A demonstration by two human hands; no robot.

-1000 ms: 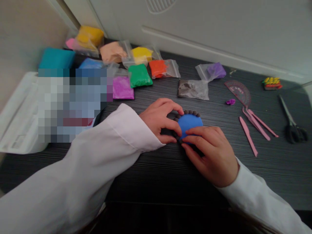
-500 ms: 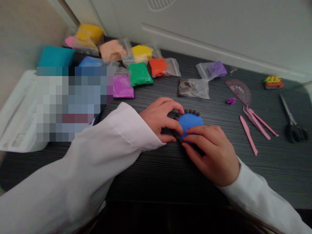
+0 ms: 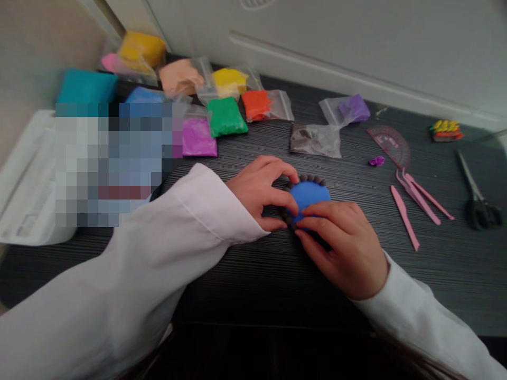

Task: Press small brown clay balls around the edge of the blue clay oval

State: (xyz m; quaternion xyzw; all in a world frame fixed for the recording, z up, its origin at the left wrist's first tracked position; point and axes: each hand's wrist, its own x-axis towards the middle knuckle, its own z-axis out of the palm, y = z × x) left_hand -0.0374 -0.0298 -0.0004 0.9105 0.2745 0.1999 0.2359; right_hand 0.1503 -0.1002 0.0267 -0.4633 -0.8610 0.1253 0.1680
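Observation:
A round blue clay disc (image 3: 311,194) lies on the dark table, with small dark clay balls (image 3: 311,179) set side by side along its far and left edges. Around the disc's left side curl the fingers of my left hand (image 3: 263,192), its fingertips on the rim and the top. My right hand (image 3: 343,245) is closed in a pinch at the near edge, thumb and fingers on a dark clay ball (image 3: 293,226). The fingers partly hide that ball, and the disc's near right part lies under my right hand.
Bags of coloured clay, among them a green one (image 3: 226,117) and a dark one (image 3: 315,141), lie behind the hands. At the right are a pink clay knife (image 3: 404,217), pink tweezers (image 3: 420,199), a protractor (image 3: 392,145) and scissors (image 3: 477,198). A white container (image 3: 29,179) stands left.
The whole view has shifted slightly, with the table things a little higher in the picture. Both hands stay at the disc, with hardly any movement of the fingers.

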